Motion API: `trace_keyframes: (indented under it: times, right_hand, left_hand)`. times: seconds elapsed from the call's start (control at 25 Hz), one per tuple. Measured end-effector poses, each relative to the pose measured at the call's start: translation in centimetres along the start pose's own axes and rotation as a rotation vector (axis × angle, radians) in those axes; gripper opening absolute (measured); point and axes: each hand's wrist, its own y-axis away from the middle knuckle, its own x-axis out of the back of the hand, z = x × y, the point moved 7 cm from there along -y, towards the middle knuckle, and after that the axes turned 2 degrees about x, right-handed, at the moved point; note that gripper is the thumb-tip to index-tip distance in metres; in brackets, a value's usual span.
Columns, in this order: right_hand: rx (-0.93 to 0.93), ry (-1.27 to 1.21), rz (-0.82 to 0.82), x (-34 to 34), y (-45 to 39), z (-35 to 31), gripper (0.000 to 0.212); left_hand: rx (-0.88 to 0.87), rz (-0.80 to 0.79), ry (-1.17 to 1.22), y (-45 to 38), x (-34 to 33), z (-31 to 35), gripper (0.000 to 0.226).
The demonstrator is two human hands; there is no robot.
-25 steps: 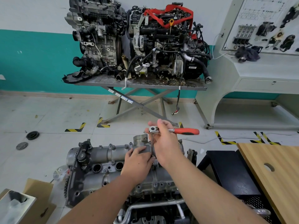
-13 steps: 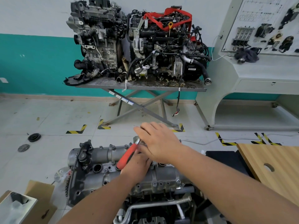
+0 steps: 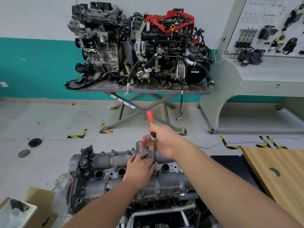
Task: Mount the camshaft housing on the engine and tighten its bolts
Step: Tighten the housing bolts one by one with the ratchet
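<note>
The grey camshaft housing [image 3: 115, 163] lies on top of the engine [image 3: 148, 199] just below me, with several bolts along its edges and open round wells in its middle. A ratchet with a red handle [image 3: 150, 116] stands on a long extension that reaches down to the housing. My right hand [image 3: 162, 142] grips the ratchet head; the handle points away from me. My left hand [image 3: 139, 168] rests on the housing and pinches the lower end of the extension, hiding the bolt beneath it.
Two engines [image 3: 139, 46] sit on a folding metal table [image 3: 141, 91] by the teal wall. A grey display console [image 3: 256, 71] stands at right, a wooden tabletop [image 3: 279, 178] at near right, cardboard boxes [image 3: 37, 203] at lower left, black discs [image 3: 34, 142] on the floor.
The ratchet handle has swung from pointing right, round to the left, to pointing away from me. My right hand turned with it; my left hand stayed at the extension's foot.
</note>
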Motion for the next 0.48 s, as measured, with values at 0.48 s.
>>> trace_keyframes:
  times: [0.48]
  right_hand:
    - [1.144, 0.889, 0.342, 0.6, 3.6, 0.0, 0.026]
  left_hand:
    - [-0.058, -0.007, -0.010, 0.3, 0.3, 0.4, 0.025]
